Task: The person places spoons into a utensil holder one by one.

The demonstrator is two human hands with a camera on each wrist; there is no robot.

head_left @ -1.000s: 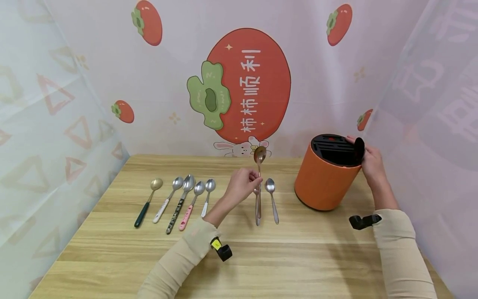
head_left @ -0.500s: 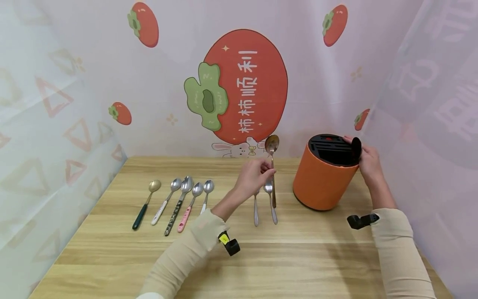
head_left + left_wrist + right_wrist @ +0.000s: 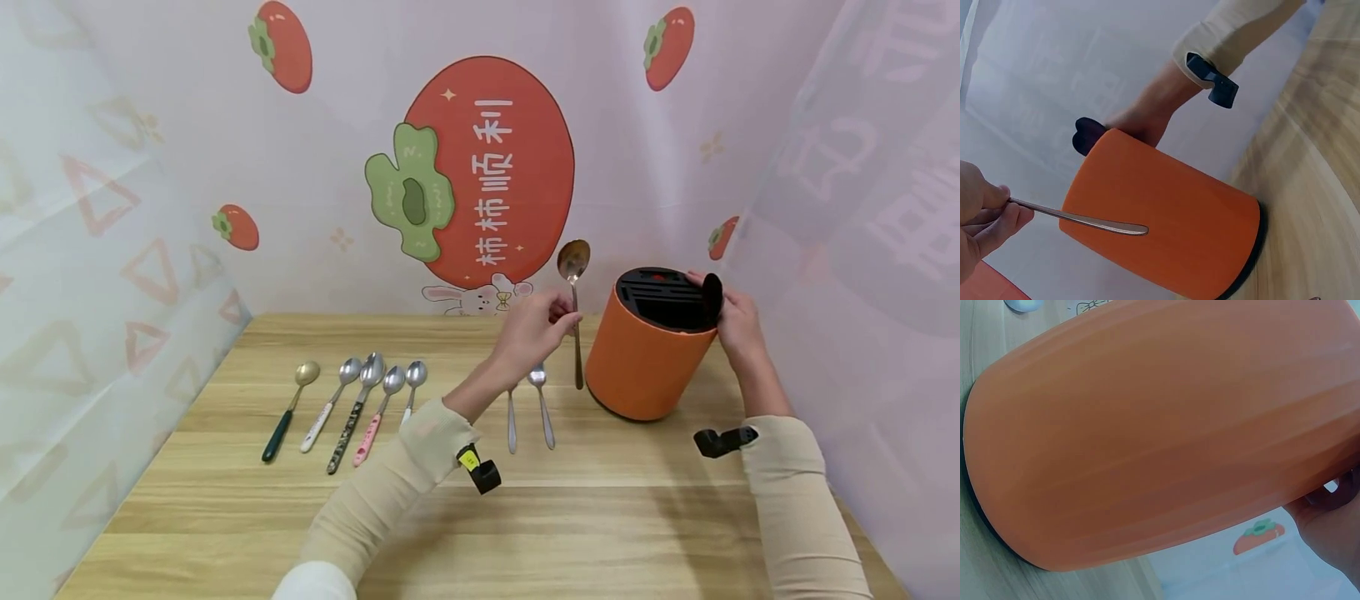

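Observation:
My left hand [image 3: 532,329] pinches a metal spoon [image 3: 574,260] by its handle, bowl upward, to the left of an orange knife holder [image 3: 648,367]. In the left wrist view the lower handle [image 3: 1104,224] overlaps the holder's orange wall [image 3: 1166,212]. The holder stands on the table, its black slotted top [image 3: 663,292] showing narrow slots and a wider opening. At the right rim my right hand [image 3: 742,333] grips the holder beside a black rounded piece [image 3: 712,298]; part of that hand is hidden behind it. The right wrist view is mostly filled by the orange wall [image 3: 1147,437].
Several spoons lie in a row on the left: green-handled [image 3: 279,433], white-handled [image 3: 318,425], black-patterned [image 3: 345,433], pink-handled [image 3: 367,437] and another white-handled one [image 3: 412,387]. Two pieces of metal cutlery [image 3: 547,421] lie near the middle. A printed curtain [image 3: 300,167] stands behind the wooden table [image 3: 525,533].
My left hand has carried the spoon right and upward, from over the cutlery in the middle to beside the knife holder. The right hand and the holder have stayed in place.

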